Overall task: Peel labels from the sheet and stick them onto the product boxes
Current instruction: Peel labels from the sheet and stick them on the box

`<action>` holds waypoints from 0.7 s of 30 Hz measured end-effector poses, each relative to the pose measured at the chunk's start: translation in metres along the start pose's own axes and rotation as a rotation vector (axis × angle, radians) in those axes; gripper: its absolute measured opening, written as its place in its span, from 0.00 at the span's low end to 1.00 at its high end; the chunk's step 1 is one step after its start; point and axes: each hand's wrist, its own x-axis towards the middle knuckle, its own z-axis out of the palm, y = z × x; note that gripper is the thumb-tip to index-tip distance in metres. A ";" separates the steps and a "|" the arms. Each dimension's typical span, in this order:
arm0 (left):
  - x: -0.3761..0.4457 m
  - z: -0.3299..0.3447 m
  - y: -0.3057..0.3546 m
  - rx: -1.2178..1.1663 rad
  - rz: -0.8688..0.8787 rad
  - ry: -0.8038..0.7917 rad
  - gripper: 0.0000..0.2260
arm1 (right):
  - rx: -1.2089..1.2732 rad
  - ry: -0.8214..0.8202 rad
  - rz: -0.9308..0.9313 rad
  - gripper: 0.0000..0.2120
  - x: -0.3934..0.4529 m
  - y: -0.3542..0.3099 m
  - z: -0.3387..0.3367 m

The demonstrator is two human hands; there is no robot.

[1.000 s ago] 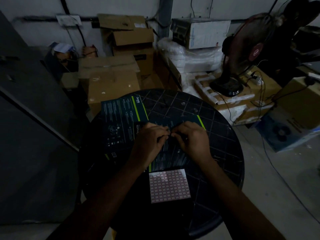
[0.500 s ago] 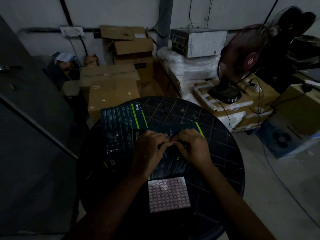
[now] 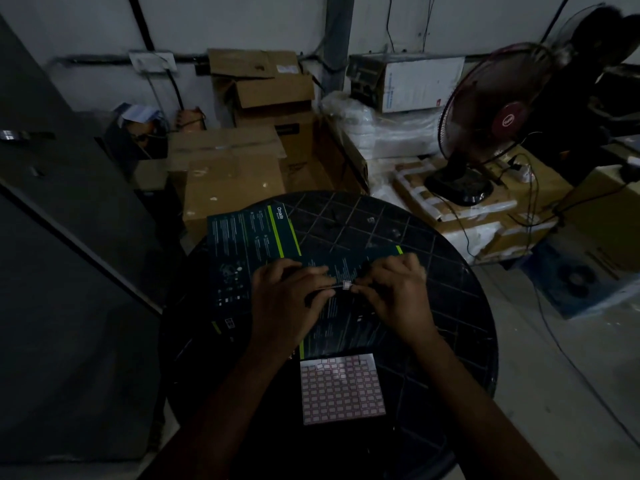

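The room was dim and crowded, cardboard cartons stacked at twelve o'clock and a pedestal fan at two o'clock, with your round dark worktop taking up the middle. On it lay two dark teal product boxes: the near box under your hands, the far box at eleven o'clock from them and partly tucked beneath it.

Your left hand and right hand met fingertip to fingertip over the near box, both curled almost closed, and between them sat one small pale label (pinkish at the edges, as far as the gloom allowed). The left fingertips seemed to pinch its left side, the right its right side; whether it already touched the box, I could not tell.

What mattered for pressing it down: the label lay directly over the box face, dead centre between your hands, neither hand nearer.

The label sheet rested at six o'clock from your hands, a grid of small pink-bordered rectangles, mostly full, with gaps along its top rows.
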 end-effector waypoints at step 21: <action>-0.029 -0.016 -0.036 -0.370 -0.263 0.159 0.09 | 0.478 0.025 0.285 0.11 -0.014 0.048 -0.027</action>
